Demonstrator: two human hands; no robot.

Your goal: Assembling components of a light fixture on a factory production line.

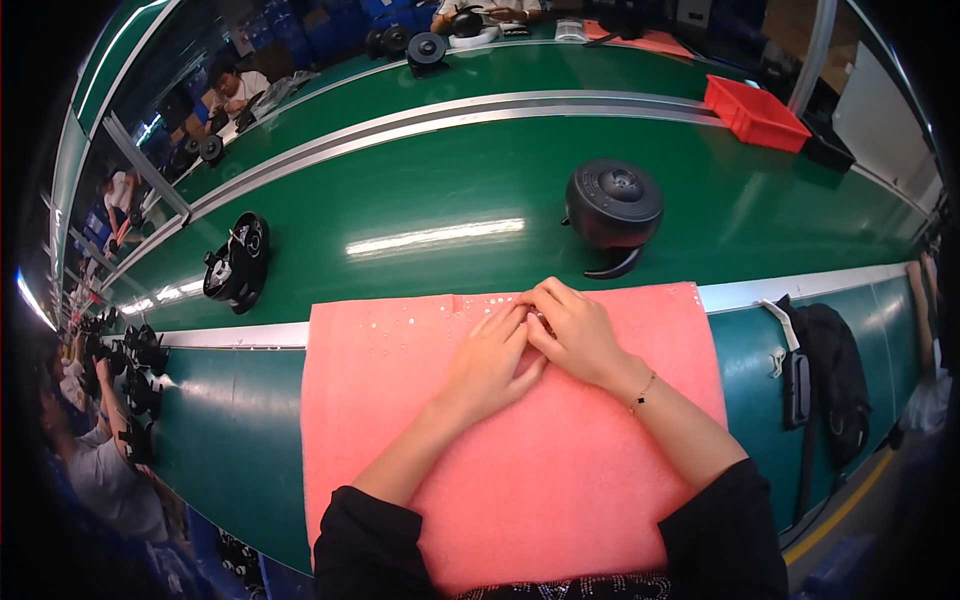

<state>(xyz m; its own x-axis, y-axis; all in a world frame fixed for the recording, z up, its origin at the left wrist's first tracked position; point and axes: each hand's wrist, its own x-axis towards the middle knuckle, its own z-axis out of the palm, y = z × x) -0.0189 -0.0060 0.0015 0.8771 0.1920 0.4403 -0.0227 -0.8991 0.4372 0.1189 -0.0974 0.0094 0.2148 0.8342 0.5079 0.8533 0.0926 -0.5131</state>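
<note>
My hands meet over the upper middle of a pink foam mat (420, 520). My left hand (488, 365) lies low on the mat, its fingers stretched toward the right hand and its thumb apart. Curled inward, the fingers of my right hand (578, 340) come together with the thumb beside the left fingertips. A small glint shows between them, but what they hold is too small to make out. Several tiny shiny rings (411, 321) are scattered along the mat's far edge. Beyond the right hand stands a round black appliance housing (616, 208) with a curved foot.
An opened black housing (238, 262) with its inside showing sits on the green bench (430, 190) to the left. A red bin (756, 112) is at the far right. Near right lie a black bag (835, 370) and a dark pouch (797, 388). Other people work nearby.
</note>
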